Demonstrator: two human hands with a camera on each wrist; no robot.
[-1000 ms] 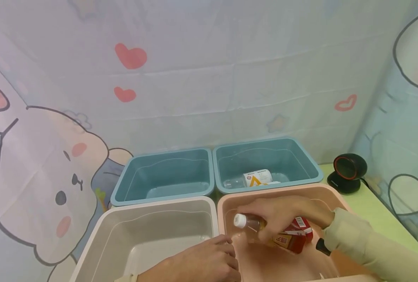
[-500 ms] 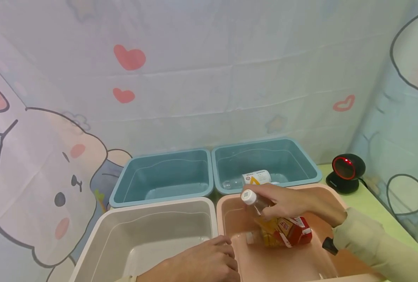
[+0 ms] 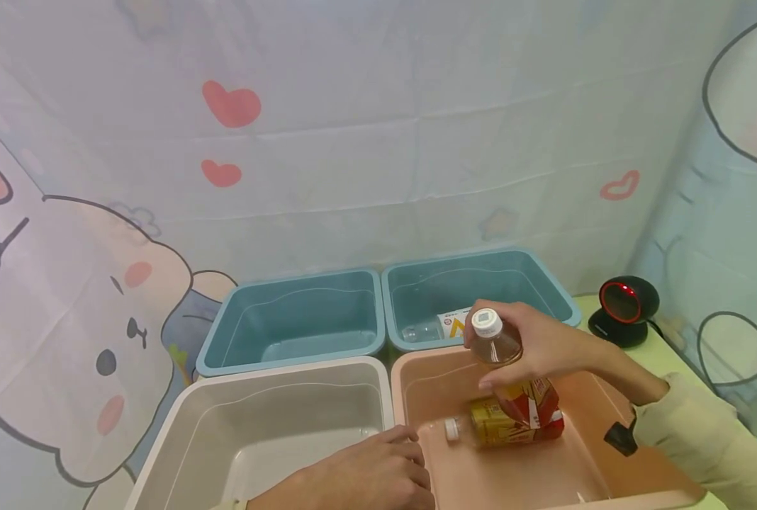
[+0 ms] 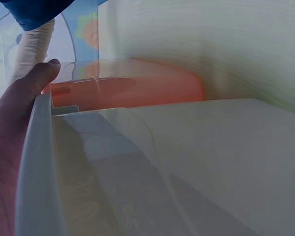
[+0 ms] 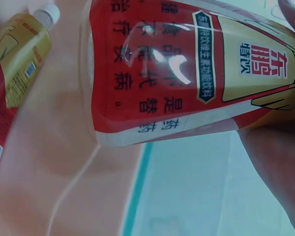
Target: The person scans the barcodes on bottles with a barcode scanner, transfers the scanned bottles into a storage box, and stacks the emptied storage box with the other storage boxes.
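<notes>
Fingers of the right hand (image 3: pixel 544 347) curled round the upper body of a clear plastic drink bottle with a white cap and red-and-gold label (image 3: pixel 509 372), lifted nearly upright above the pale pink plastic bin (image 3: pixel 410 386); seen close in the right wrist view as a red label with white characters (image 5: pixel 187 69). Second, matching bottle with a white cap (image 3: pixel 506 427) lying on its side on the pink bin's floor, just below the held one, cap toward the left. Left hand (image 3: pixel 366 474) resting on the near rim where the pink bin met the cream-white plastic bin (image 3: pixel 181 425), fingers relaxed and gripping nothing, thumb (image 4: pixel 44 73) over the edge. Two teal plastic bins behind: the left one (image 3: pixel 225 333), and the right one (image 3: pixel 544 280) with a clear white-labelled bottle (image 3: pixel 436 327) lying inside. Black dome-shaped scanner with a red-lit ring (image 3: pixel 624 308) standing on the green tabletop (image 3: pixel 665 358), right of the bins.
</notes>
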